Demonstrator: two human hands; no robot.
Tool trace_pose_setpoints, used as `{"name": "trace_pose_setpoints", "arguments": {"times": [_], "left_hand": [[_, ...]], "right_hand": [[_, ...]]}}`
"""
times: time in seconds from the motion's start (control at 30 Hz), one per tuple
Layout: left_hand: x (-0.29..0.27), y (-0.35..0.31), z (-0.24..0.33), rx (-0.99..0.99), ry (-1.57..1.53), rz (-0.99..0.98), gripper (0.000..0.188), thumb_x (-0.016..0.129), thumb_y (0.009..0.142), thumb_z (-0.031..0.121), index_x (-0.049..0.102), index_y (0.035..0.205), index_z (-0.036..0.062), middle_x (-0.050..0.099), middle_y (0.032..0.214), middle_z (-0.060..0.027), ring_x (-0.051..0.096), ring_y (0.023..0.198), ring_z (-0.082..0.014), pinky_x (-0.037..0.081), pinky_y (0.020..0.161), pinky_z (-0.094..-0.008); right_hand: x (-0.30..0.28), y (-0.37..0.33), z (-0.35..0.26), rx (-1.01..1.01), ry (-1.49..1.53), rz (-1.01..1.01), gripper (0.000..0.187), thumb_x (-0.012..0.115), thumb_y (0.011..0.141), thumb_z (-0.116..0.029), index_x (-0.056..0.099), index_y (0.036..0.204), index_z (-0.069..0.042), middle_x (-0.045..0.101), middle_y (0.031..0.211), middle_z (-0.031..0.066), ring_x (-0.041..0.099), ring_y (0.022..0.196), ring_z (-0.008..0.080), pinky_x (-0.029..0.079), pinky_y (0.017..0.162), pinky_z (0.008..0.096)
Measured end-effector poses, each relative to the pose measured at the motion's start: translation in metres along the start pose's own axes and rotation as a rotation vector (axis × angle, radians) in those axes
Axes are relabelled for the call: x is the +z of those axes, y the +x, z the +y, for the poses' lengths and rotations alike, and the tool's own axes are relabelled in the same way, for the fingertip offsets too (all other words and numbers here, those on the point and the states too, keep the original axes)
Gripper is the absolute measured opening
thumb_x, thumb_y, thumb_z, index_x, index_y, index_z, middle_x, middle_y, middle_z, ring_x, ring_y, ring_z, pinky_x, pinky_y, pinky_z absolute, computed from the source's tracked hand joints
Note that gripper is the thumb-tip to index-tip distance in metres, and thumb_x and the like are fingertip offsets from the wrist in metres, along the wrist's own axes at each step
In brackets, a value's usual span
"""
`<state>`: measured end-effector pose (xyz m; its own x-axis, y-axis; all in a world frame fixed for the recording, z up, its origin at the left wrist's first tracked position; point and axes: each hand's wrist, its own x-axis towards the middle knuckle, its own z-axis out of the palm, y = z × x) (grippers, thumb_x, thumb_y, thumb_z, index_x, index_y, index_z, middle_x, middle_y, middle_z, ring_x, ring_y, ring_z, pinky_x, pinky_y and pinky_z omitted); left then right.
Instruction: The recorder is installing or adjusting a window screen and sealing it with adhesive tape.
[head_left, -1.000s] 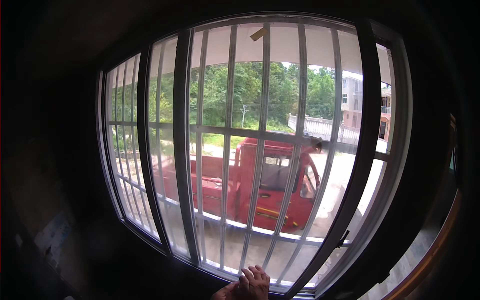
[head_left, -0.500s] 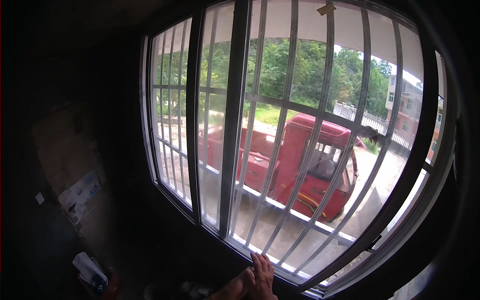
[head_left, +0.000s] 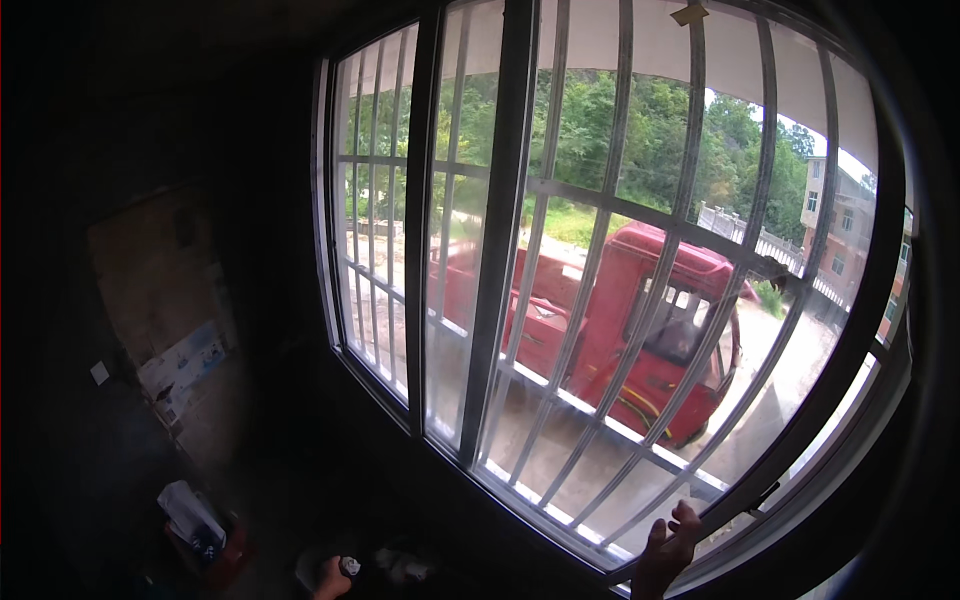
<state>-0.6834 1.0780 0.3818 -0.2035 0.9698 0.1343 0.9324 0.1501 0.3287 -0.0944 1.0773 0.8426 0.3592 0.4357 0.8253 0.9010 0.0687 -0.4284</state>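
My right hand (head_left: 667, 552) is raised in front of the lower right part of a barred window (head_left: 490, 235). Its thumb and fingers are apart and bent, close to the dark sash frame (head_left: 752, 490); whether they touch it I cannot tell. Low in the view, my left hand (head_left: 332, 580) is closed against a small, whitish, crumpled-looking thing (head_left: 349, 566), too dim to name. Most of that hand lies in shadow or beyond the lower edge.
At the lower left, a white bag (head_left: 190, 508) sits on a reddish container (head_left: 230, 560). A pale, dim bundle (head_left: 402, 565) lies right of my left hand. A worn door-like panel (head_left: 155, 280) stands at left. Outside the bars is a red three-wheeled truck (head_left: 620, 320).
My hands were together at the window's lower edge and are now apart. The right has moved right toward the sash frame, the left down and left. The view has shifted slightly.
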Motion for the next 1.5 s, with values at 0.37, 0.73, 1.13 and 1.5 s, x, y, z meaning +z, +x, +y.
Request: {"name": "trace_pose_setpoints", "arguments": {"times": [0.37, 0.73, 1.13, 1.5], "left_hand": [[-0.024, -0.115, -0.027, -1.176, -1.340, -0.962, 0.027, 0.061, 0.095, 0.027, 0.053, 0.113, 0.0086, 0.058, 0.093, -0.0069, 0.059, 0.073, -0.0172, 0.049, 0.059, -0.0299], [0.007, 0.015, 0.033, -0.852, -1.322, -1.009, 0.024, 0.052, 0.100, 0.025, 0.050, 0.079, 0.0156, 0.044, 0.064, -0.0002, 0.046, 0.050, -0.0151, 0.034, 0.040, -0.0310], [-0.161, 0.155, 0.411, 0.378, -0.878, -0.512, 0.044, 0.070, 0.089, 0.019, 0.066, 0.131, 0.0057, 0.076, 0.097, -0.0102, 0.074, 0.096, -0.0188, 0.058, 0.088, -0.0329], [-0.308, 0.187, 0.599, 0.742, -0.794, 0.394, 0.095, 0.083, 0.085, 0.040, 0.031, 0.157, 0.0059, 0.046, 0.143, -0.0252, 0.048, 0.132, -0.0413, 0.044, 0.110, -0.0474]], "right_hand": [[-0.060, 0.061, 0.127, 0.472, -0.022, 0.221, 0.056, 0.043, 0.111, -0.041, 0.043, 0.153, -0.003, 0.049, 0.150, 0.0213, 0.049, 0.138, 0.0375, 0.043, 0.112, 0.0465], [-0.031, 0.055, 0.081, 0.459, -0.058, 0.228, 0.052, 0.054, 0.108, -0.028, 0.044, 0.152, -0.002, 0.059, 0.140, 0.0231, 0.061, 0.125, 0.0360, 0.048, 0.102, 0.0410], [0.061, 0.062, 0.024, 0.110, 0.199, -0.001, 0.063, 0.064, 0.093, 0.005, 0.041, 0.151, 0.001, 0.067, 0.116, 0.0218, 0.070, 0.103, 0.0292, 0.054, 0.090, 0.0398], [0.066, 0.055, 0.002, -0.032, 0.235, -0.153, 0.047, 0.063, 0.087, 0.003, 0.057, 0.134, 0.000, 0.064, 0.112, 0.0217, 0.069, 0.098, 0.0333, 0.059, 0.080, 0.0403]]}}
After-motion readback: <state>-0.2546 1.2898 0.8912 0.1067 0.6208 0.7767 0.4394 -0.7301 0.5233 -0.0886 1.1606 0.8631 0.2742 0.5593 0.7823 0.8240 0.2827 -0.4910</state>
